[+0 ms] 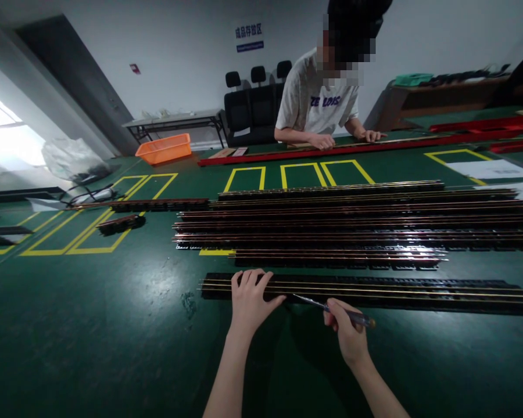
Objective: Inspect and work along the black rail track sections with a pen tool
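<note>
A long black rail [396, 285] with brass-coloured rods along it lies across the green table in front of me. My left hand [250, 296] grips it near its left end, fingers curled over the top and thumb at the near edge. In my right hand [346, 331] is a screwdriver [359, 318] with a dark handle. Its thin metal shaft points left, and the tip is at the near side of the rail, just right of my left thumb. Whether the tip touches the rail I cannot tell.
Several similar rails [331, 223] lie in parallel rows beyond. A short rail piece [121, 224] sits to the left. Across the table a person [316, 110] rests both hands on a long red rail [261, 157]. An orange basket [164, 149] stands at the far left edge.
</note>
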`<state>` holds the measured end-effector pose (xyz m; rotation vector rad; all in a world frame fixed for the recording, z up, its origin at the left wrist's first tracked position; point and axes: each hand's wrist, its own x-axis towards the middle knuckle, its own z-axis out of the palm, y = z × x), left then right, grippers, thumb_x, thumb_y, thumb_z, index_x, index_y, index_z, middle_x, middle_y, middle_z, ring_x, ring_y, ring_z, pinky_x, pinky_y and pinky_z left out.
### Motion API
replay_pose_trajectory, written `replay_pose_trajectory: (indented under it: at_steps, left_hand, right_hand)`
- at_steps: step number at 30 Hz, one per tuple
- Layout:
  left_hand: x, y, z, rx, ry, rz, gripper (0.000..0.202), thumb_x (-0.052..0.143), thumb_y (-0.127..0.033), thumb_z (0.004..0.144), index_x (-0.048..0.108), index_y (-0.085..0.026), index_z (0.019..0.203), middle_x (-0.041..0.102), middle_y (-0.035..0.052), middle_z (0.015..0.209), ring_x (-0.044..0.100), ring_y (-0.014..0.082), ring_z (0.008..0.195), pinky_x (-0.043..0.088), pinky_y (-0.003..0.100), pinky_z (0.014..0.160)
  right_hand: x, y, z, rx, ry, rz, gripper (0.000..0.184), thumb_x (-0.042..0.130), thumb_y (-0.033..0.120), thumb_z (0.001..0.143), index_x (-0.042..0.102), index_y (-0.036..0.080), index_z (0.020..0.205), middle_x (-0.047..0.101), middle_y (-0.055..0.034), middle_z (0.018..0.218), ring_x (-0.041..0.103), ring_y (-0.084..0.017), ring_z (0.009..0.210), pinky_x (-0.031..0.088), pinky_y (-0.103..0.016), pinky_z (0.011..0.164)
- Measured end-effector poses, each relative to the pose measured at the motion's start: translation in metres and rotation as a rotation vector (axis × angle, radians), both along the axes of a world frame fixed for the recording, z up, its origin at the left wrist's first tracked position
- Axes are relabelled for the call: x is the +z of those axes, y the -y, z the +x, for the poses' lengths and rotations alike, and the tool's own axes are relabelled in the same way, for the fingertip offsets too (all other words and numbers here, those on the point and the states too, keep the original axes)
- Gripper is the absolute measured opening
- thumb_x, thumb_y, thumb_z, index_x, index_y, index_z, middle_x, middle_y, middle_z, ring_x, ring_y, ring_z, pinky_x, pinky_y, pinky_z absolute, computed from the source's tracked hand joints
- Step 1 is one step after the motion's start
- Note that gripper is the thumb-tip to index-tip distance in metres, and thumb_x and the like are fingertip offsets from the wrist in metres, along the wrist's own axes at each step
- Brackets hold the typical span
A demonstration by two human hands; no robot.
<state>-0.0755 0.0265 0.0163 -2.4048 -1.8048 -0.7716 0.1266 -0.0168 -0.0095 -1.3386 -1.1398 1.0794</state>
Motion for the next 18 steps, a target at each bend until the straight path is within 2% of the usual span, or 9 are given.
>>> replay_pose_trajectory:
  at_steps: [13, 18]
  left_hand:
    - [-0.0007, 0.0001, -0.0010, 0.003, -0.011, 0.004, 0.039, 0.065, -0.046, 0.069, 0.062, -0.023, 0.101, 0.065, 0.0053, 0.100, 0.057, 0.0260, 0.096, 0.037, 0.050, 0.092]
    - [0.0000, 0.0006, -0.0006, 0.000, -0.004, -0.015, 0.039, 0.065, -0.046, 0.070, 0.061, -0.023, 0.102, 0.065, 0.0057, 0.101, 0.057, 0.0263, 0.097, 0.036, 0.050, 0.092]
  right_hand:
    - [-0.0065, 0.0009, 0.0027, -0.121, -0.052, 0.055, 0.046, 0.049, 0.047, 0.081, 0.048, 0.021, 0.044, 0.044, 0.0006, 0.045, 0.042, -0.013, 0.045, 0.034, -0.026, 0.045]
    - [-0.0024, 0.0017, 0.0013, -0.073, -0.047, 0.050, 0.046, 0.049, 0.047, 0.082, 0.049, 0.020, 0.045, 0.045, 0.0007, 0.046, 0.042, -0.013, 0.045, 0.033, -0.026, 0.045]
